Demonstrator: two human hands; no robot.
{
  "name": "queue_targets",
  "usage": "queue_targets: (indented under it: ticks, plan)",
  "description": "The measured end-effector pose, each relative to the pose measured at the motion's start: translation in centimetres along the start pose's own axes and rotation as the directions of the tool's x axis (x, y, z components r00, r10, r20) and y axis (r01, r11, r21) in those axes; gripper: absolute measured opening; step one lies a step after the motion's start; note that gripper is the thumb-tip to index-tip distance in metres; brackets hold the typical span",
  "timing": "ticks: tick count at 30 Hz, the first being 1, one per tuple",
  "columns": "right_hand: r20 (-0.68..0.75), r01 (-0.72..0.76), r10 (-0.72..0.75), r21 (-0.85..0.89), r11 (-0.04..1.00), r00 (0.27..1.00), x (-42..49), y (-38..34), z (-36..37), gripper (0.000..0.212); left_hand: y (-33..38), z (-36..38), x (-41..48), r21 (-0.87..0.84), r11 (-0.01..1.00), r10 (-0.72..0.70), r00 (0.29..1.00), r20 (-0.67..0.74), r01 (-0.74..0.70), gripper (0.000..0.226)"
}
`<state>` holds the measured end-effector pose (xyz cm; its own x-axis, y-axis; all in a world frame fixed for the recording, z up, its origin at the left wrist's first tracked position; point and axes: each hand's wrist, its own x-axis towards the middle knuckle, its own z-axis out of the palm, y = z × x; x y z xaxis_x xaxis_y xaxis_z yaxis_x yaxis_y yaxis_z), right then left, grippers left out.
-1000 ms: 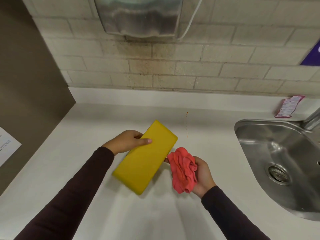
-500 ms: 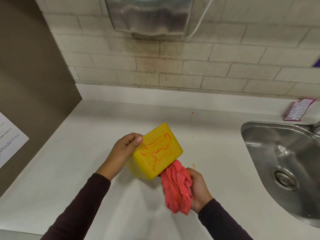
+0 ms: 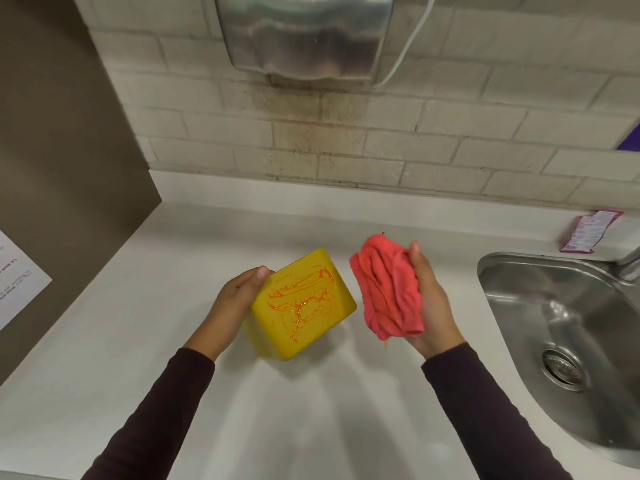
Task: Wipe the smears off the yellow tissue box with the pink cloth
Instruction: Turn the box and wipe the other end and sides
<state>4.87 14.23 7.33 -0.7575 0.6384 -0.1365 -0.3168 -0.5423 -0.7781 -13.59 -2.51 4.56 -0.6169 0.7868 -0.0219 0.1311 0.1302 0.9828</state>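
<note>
My left hand (image 3: 239, 299) grips the yellow tissue box (image 3: 301, 306) by its left side and holds it tilted above the white counter (image 3: 138, 323). The end face turned toward me carries glossy orange smears (image 3: 301, 299). My right hand (image 3: 429, 306) holds the bunched pink cloth (image 3: 388, 289) up to the right of the box, a short gap apart from it. The box's long sides are mostly hidden from view.
A steel sink (image 3: 561, 334) is set into the counter at the right, with a small packet (image 3: 588, 230) behind it. A metal hand dryer (image 3: 304, 32) hangs on the brick wall above. A brown partition (image 3: 62, 150) stands at the left.
The box was turned from lying long-side up to showing its smeared end face. My right hand moved the cloth from under the box's lower edge up and to the right.
</note>
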Motion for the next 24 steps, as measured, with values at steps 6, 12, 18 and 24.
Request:
queue_targets:
  ticks: [6, 12, 18, 24]
  plan:
    - [0.029, 0.244, -0.257, -0.433, 0.868, 0.966, 2.9, 1.1, 2.7, 0.014, -0.7, -0.1, 0.5, -0.023, 1.000, 0.006, 1.000, -0.010, -0.006, 0.062]
    - [0.154, 0.386, -0.390, -0.671, 0.633, 0.908, 3.0, 1.6, 2.7, 0.020, -0.7, -0.1, 0.8, -0.052, 0.998, -0.024, 0.999, -0.037, 0.022, 0.054]
    - [0.280, 0.470, -0.434, -0.771, 0.429, 0.856, 1.8, 3.0, 2.2, 0.022, -1.0, -0.1, 1.2, -0.075, 0.996, -0.056, 0.996, -0.065, 0.051, 0.048]
    - [0.448, 0.476, -0.169, -0.779, 0.408, 0.878, 0.8, 2.5, 1.3, 0.043, -1.1, -0.2, 1.5, -0.058, 0.997, -0.063, 0.996, -0.066, 0.059, 0.049]
